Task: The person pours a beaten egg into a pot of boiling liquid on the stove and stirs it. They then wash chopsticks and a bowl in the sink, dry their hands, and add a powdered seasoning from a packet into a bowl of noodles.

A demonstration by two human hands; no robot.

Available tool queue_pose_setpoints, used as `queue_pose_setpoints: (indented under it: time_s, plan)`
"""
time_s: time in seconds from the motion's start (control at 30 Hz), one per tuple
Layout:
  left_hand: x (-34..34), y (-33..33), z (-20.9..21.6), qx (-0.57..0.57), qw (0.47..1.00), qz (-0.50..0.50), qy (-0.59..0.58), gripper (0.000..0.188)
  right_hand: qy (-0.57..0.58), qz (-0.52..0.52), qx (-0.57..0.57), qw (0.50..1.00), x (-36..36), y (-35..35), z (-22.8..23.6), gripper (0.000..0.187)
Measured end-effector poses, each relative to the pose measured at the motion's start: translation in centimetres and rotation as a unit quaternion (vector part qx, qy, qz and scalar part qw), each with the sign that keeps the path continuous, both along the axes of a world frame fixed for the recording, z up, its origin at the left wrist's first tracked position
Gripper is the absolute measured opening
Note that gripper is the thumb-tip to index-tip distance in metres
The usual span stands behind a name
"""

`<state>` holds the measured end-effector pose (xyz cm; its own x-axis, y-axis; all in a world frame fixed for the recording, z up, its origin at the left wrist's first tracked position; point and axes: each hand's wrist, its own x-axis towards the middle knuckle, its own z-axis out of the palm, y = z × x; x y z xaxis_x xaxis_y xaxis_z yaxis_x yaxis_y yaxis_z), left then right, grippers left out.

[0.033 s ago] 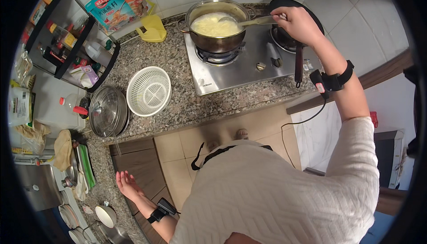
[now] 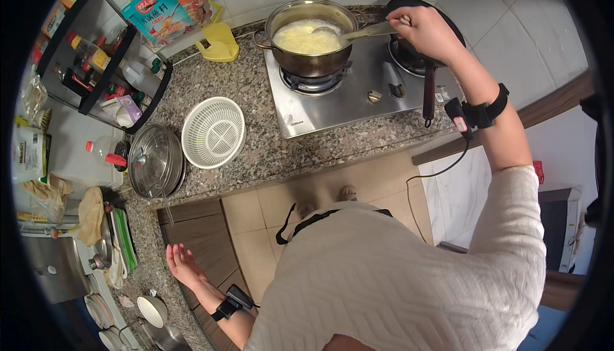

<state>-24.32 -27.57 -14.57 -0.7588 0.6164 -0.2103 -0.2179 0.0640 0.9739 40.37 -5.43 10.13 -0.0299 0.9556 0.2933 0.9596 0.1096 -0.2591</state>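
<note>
My right hand [image 2: 422, 31] is closed round the handle end of a grey metal ladle [image 2: 368, 31], above the right side of the stove. The ladle's head dips into a steel pot [image 2: 313, 63] on the left burner. Pale yellow, frothy food [image 2: 304, 38] fills part of the pot and hides some of the ladle's head. Down at the lower left, my left hand [image 2: 184, 266] hangs in front of the cabinet below the counter. It is open and holds nothing, its fingers loosely bent.
A black frying pan [image 2: 441, 22] sits on the right burner, its handle [image 2: 429, 98] pointing toward me. Left of the stove [image 2: 332, 111] are a white plastic colander [image 2: 214, 132], a glass-lidded pan [image 2: 153, 159] and a black spice rack [image 2: 86, 50]. A bowl [image 2: 152, 311] stands near the sink.
My right hand has shifted very slightly left, and the ladle's head sits a little differently in the pot. My left hand has hardly moved.
</note>
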Motion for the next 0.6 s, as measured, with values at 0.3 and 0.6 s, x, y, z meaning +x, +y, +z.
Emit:
queue_pose_setpoints:
  time_s: [0.3,0.6]
  plan:
    - [7.5,-0.2,3.7,-0.032,0.991,-0.082,0.096,0.031,0.138,0.02,-0.106,0.984,0.9,2.5,0.0,0.028]
    - [11.0,-2.3,5.9,-0.054,0.969,-0.128,0.202,0.027,-0.082,0.09,0.121,0.985,0.6,3.0,-4.5,0.021]
